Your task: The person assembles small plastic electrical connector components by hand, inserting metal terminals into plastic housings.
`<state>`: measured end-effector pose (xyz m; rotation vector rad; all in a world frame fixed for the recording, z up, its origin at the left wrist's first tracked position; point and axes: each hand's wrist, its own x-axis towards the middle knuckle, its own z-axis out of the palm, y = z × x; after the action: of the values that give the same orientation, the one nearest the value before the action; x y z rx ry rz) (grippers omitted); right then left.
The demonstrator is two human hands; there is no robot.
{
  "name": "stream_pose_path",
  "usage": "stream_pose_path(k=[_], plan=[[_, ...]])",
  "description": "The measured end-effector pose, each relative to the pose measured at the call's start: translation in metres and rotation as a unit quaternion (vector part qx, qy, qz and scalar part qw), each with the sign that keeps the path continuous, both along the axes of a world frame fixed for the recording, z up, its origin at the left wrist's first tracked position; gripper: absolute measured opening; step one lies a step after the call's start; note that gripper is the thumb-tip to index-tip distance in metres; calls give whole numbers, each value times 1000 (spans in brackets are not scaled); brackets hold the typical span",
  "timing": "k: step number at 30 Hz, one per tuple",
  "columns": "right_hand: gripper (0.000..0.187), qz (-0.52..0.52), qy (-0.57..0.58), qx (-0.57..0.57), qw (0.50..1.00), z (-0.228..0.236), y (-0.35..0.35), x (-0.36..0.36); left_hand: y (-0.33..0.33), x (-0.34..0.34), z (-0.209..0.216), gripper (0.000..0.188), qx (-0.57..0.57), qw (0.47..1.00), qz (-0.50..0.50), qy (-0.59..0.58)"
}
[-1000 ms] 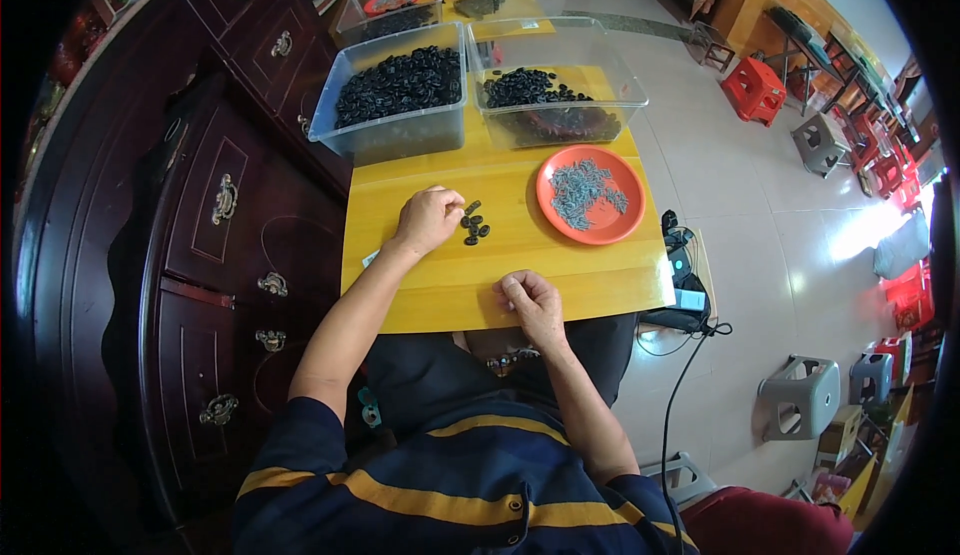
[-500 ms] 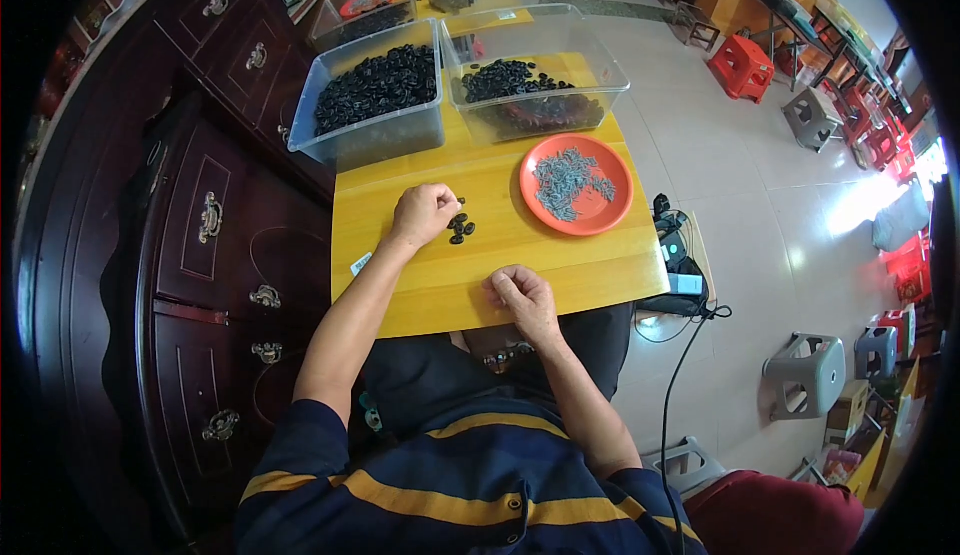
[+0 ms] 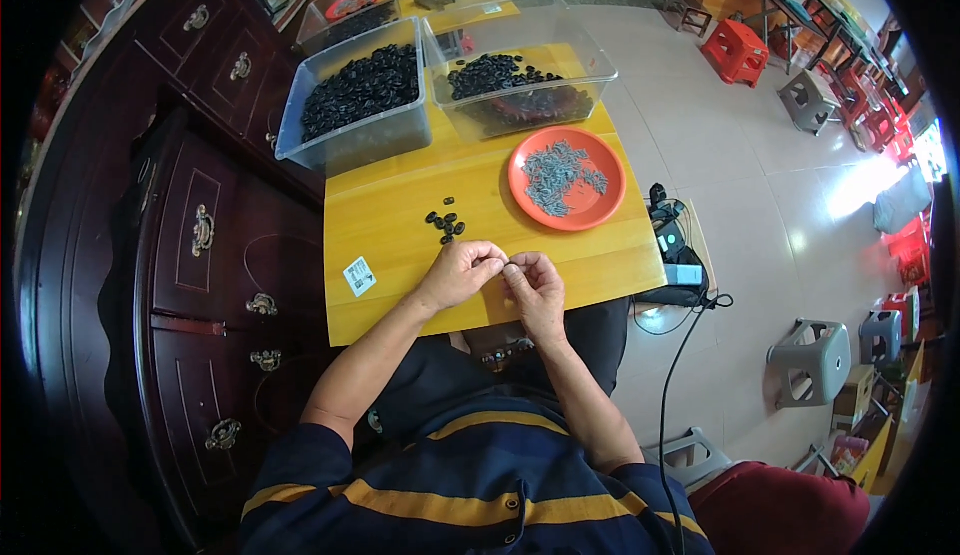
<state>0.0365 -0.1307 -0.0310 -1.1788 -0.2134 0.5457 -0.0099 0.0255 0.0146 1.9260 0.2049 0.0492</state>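
My left hand [image 3: 460,273] and my right hand [image 3: 538,292] meet above the near part of the yellow table, fingertips pinched together almost touching. Whatever sits between them is too small and hidden to make out. Just beyond my left hand lies a loose group of small black oval pieces [image 3: 447,223], with one piece [image 3: 448,200] a little apart. To the right, past my right hand, an orange-red plate [image 3: 612,213] holds a heap of small grey pin-like parts [image 3: 557,173].
Two clear plastic bins, a left one [image 3: 375,145] and a right one [image 3: 520,120], stand at the table's far side with black pieces inside. A white label [image 3: 359,276] is on the tabletop. Dark wooden drawers [image 3: 190,235] flank the left; a black cable [image 3: 672,385] hangs at right.
My left hand has come back from the black pieces toward me and to the right, meeting my right hand. The right hand's fingers have turned to face it.
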Motion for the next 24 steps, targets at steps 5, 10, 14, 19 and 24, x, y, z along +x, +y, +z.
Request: stream_pose_path(k=[5,10,14,19,24], plan=[[8,-64,-106,-40,991,-2,-10,13,2,32,15,9,144,987,12,-67],[8,-58,-149,-90,983,-2,-13,14,2,83,18,8,230,965,4,-128],[10,-66,-241,-128,960,-1,-14,15,-14,128,17,9,295,947,-14,-131],[11,-42,-218,-128,967,-3,-17,15,-31,169,1,10,372,918,-64,-122],[10,-50,-228,-111,966,1,-17,16,-34,189,-15,10,411,902,-89,-100]])
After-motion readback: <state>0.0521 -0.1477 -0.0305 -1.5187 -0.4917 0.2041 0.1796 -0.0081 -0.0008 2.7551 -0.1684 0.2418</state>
